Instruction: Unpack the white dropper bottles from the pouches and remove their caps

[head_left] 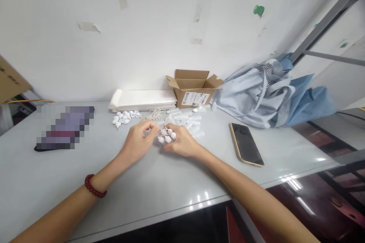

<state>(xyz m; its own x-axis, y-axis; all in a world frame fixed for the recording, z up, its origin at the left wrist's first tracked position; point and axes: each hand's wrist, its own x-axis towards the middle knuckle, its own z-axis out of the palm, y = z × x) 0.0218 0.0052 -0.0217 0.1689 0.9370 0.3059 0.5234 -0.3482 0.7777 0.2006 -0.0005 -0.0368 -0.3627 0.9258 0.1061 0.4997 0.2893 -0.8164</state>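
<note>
My right hand (pixel 184 141) is closed around a bunch of small white pointed pieces (pixel 167 136), held just above the table. My left hand (pixel 139 139), with a dark red braided bracelet (pixel 95 186) on its wrist, is beside the bunch. Its thumb and fingertips are pinched together at the bunch's left side; what they grip is too small to make out. A loose group of similar white pieces (pixel 125 117) lies beyond the left hand. Behind both hands are a tangle of thin white cords (pixel 155 114) and several clear and white little tubes (pixel 194 118).
An open cardboard box (pixel 196 95) and a stack of white flat sleeves (pixel 145 98) stand against the wall. Light blue cloth bags (pixel 256 95) lie to the right. A phone (pixel 246 144) rests at right, and a blurred-out device (pixel 65 127) at left on the grey table (pixel 137 201).
</note>
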